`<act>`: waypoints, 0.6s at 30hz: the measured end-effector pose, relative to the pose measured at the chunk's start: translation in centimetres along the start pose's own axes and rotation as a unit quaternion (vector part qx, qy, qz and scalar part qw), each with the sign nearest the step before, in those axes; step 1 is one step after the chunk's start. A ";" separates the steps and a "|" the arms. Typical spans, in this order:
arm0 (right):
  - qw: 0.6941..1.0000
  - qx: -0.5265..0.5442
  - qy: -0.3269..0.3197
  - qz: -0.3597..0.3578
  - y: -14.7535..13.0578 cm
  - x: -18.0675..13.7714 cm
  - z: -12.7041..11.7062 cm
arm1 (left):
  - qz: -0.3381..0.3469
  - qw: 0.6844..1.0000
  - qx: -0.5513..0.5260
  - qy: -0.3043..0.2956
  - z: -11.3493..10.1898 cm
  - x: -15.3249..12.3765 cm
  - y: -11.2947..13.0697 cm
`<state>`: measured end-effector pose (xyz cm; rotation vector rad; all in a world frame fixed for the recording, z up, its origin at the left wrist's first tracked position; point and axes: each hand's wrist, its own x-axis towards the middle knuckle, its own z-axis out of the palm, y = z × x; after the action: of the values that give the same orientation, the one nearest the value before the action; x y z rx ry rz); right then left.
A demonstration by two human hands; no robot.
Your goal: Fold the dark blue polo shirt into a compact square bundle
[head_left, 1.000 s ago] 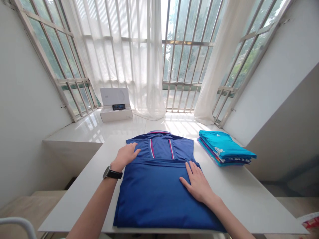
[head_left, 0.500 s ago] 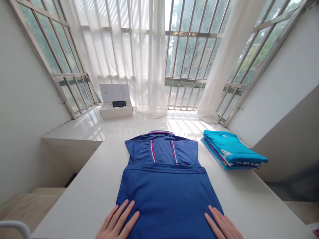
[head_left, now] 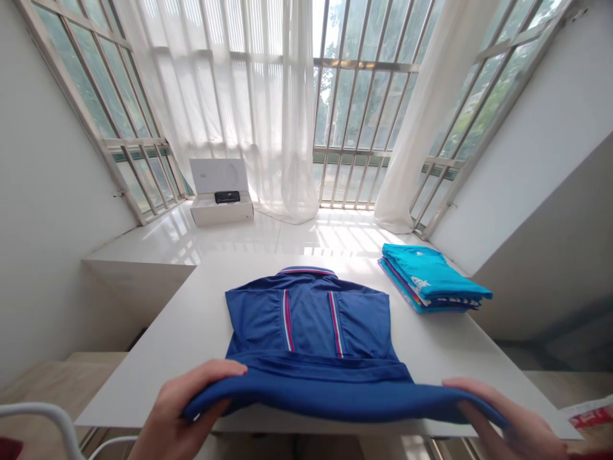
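A navy blue polo shirt [head_left: 311, 319] lies face down on the white table, its collar toward the window and its sleeves folded inward, with red and white trim showing. The shirt's lower part is raised at the table's near edge. My left hand [head_left: 179, 409] pinches the left end of this raised fold, thumb and fingers on either side of the cloth. At the right end, my right hand [head_left: 502, 415] grips the fold in the same way. Between the hands the fabric sags slightly.
A stack of folded shirts [head_left: 433, 278], bright blue on top, sits at the table's right. An open white box [head_left: 223, 211] with a black device [head_left: 227, 197] stands on the window ledge. White curtains [head_left: 258, 115] hang behind. A white curved tube [head_left: 43, 412] is at lower left.
Both hands have gone from lying flat on the shirt to gripping its near end, which is now lifted off the table. The shirt has shifted slightly toward me.
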<state>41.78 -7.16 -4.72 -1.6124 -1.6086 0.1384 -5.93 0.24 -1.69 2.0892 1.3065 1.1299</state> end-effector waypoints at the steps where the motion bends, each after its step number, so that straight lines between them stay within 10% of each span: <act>1: 1.000 0.006 0.017 0.012 -1.0 2.6 0.2 | -0.027 1.000 0.005 0.009 0.0 2.1 0.6; 5: 0.997 0.052 0.020 0.045 -2.1 12.6 3.7 | -0.088 0.995 0.022 0.053 1.6 10.8 0.3; 9: 0.998 0.034 -0.046 0.026 0.9 18.9 10.1 | -0.105 0.993 0.055 0.019 4.4 17.5 -5.0; 18: 0.993 -0.046 -0.078 0.078 6.0 19.4 17.2 | -0.134 0.980 0.125 -0.072 8.1 18.9 -13.4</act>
<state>39.37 18.66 -10.49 -1.8369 -1.6255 0.2828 -2.23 23.62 -8.06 2.0398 1.6685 0.7167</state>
